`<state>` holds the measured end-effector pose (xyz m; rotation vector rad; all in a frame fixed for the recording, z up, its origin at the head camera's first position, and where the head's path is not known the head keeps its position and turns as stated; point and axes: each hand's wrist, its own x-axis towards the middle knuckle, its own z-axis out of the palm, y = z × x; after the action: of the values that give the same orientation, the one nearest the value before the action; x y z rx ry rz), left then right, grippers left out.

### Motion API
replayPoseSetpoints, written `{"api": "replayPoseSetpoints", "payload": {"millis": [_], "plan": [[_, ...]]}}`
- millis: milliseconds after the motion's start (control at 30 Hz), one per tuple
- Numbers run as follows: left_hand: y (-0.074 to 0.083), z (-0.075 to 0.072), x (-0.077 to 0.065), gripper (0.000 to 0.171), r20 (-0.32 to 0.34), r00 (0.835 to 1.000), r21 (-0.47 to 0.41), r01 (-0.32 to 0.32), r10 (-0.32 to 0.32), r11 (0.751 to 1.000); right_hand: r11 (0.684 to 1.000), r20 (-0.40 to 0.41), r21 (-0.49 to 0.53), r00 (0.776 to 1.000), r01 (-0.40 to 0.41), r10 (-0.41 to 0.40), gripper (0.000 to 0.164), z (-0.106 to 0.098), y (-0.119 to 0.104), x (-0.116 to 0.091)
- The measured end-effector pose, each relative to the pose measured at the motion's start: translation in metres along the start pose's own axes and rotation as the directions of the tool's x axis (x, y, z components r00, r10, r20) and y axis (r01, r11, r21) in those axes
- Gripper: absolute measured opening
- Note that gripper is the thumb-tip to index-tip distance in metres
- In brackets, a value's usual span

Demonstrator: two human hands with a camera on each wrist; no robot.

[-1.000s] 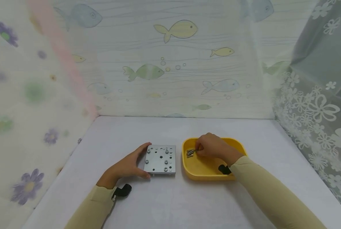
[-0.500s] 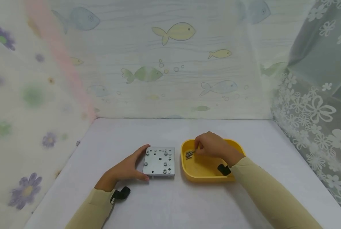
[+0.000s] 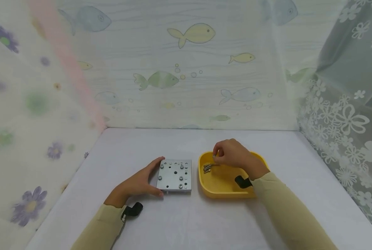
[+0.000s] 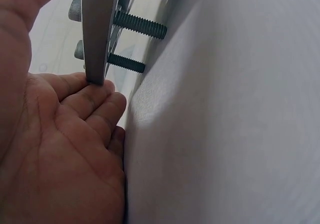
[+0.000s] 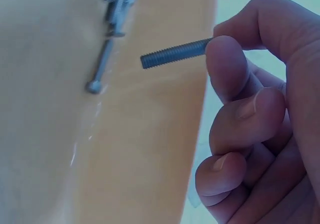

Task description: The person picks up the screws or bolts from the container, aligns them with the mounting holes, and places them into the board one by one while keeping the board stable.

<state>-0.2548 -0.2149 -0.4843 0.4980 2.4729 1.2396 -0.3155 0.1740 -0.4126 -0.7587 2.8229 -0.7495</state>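
Note:
In the head view my left hand point(image 3: 141, 180) holds a square metal plate point(image 3: 171, 177) by its left side, fingers at the far corner and thumb at the near one. Several socket-head bolts stand in the plate among its open holes. Their threaded ends, such as this bolt shank point(image 4: 140, 25), stick out beneath it in the left wrist view. My right hand point(image 3: 232, 152), over the yellow tray point(image 3: 226, 195), pinches a bolt point(image 5: 176, 53) between thumb and index finger. Its threaded end points away from the fingertips; its head is hidden in the grip.
Several loose bolts point(image 3: 207, 168) lie at the tray's left side; one long bolt point(image 5: 101, 66) lies a little apart from the pile. The tray stands right of the plate on a white-covered table point(image 3: 186, 222). Printed curtains point(image 3: 186, 104) hang behind and at both sides.
My right hand has risen a little from the bolt pile with a bolt pinched in its fingertips. The left hand and plate stay in place.

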Motion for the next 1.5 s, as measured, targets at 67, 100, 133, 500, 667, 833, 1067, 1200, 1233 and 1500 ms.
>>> {"api": "replayPoseSetpoints", "payload": {"millis": [67, 100, 133, 500, 667, 833, 1067, 1200, 1233, 1500], "plan": [[0.001, 0.0, 0.0, 0.137, 0.002, 1.0, 0.006, -0.004, 0.004, 1.0, 1.0, -0.016, 0.026, 1.0, 0.001, -0.001, 0.009, -0.001, 0.0, -0.001], [0.001, 0.0, 0.0, 0.137, 0.002, 1.0, 0.01, -0.003, 0.003, 1.0, 0.999, -0.022, 0.036, 1.0, 0.002, -0.001, 0.009, -0.001, 0.0, -0.001], [0.001, 0.0, 0.0, 0.137, 0.003, 1.0, 0.011, 0.001, -0.001, 1.0, 0.999, -0.025, 0.049, 1.0, 0.002, -0.001, 0.008, -0.001, -0.001, -0.002], [-0.003, 0.0, 0.001, 0.138, 0.005, 1.0, 0.018, -0.016, 0.016, 1.0, 0.987, -0.1, 0.16, 0.995, -0.008, 0.024, 0.007, -0.016, -0.021, -0.018], [-0.003, 0.0, 0.002, 0.138, 0.01, 1.0, 0.0, -0.026, 0.026, 1.0, 0.978, -0.16, 0.21, 0.986, -0.007, 0.041, 0.007, -0.019, -0.026, -0.023], [-0.002, 0.0, 0.002, 0.137, 0.009, 0.999, -0.016, -0.043, 0.043, 0.999, 0.972, -0.223, 0.233, 0.975, 0.033, 0.02, 0.007, -0.015, -0.03, -0.022], [0.0, -0.002, 0.002, 0.136, 0.005, 0.999, 0.001, -0.034, 0.034, 0.999, 0.968, -0.29, 0.238, 0.957, 0.083, -0.011, 0.009, -0.009, -0.044, -0.019], [0.004, -0.004, 0.001, 0.136, 0.007, 0.999, 0.003, -0.041, 0.041, 0.999, 0.966, -0.303, 0.243, 0.953, 0.092, -0.015, 0.007, -0.004, -0.053, -0.016], [0.004, -0.004, 0.001, 0.136, 0.008, 0.999, -0.001, -0.044, 0.044, 0.999, 0.966, -0.305, 0.244, 0.952, 0.092, -0.014, 0.007, -0.002, -0.055, -0.015], [0.003, -0.003, 0.0, 0.137, 0.009, 1.0, -0.01, -0.012, 0.012, 1.0, 0.965, -0.305, 0.258, 0.952, 0.044, 0.038, 0.007, 0.019, -0.068, -0.009]]}}
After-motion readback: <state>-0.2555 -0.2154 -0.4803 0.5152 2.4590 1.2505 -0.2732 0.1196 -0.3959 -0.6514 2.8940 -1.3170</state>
